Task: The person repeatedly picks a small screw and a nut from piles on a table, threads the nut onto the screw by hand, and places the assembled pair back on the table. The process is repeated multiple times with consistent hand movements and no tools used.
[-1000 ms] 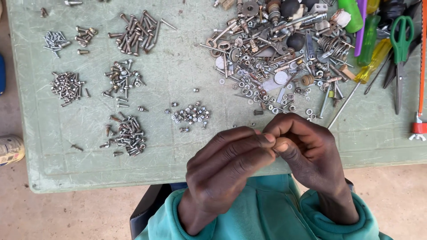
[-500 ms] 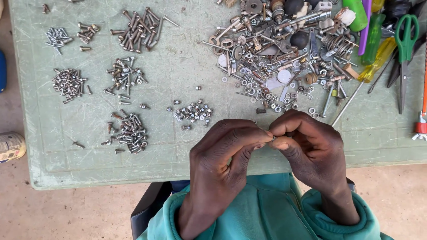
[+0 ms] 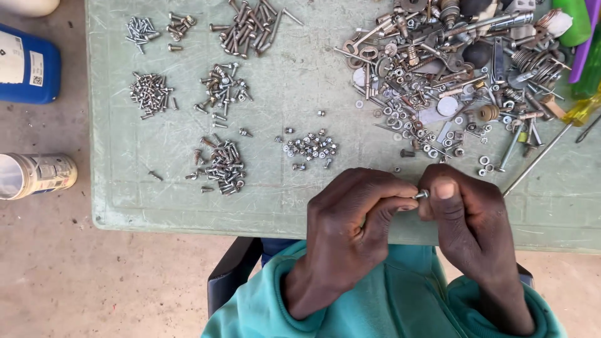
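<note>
My left hand (image 3: 357,219) and my right hand (image 3: 466,219) meet at the near edge of a pale green table (image 3: 125,200). Between their fingertips sits a small metal screw with a nut (image 3: 421,194), pinched from both sides. Just beyond the hands lies a little pile of small nuts (image 3: 310,148). A big mixed heap of bolts, washers and metal parts (image 3: 451,75) spreads over the far right of the table.
Sorted piles of screws (image 3: 219,166) (image 3: 148,92) (image 3: 222,94) (image 3: 250,25) lie on the left half. A yellow-handled screwdriver (image 3: 551,141) lies at right, by green and purple tool handles (image 3: 579,25). A blue container (image 3: 28,66) and a can (image 3: 34,175) rest on the ground at left.
The view has shifted slightly. My hands stay together at the table's edge, the fingers working the small screw between them.
</note>
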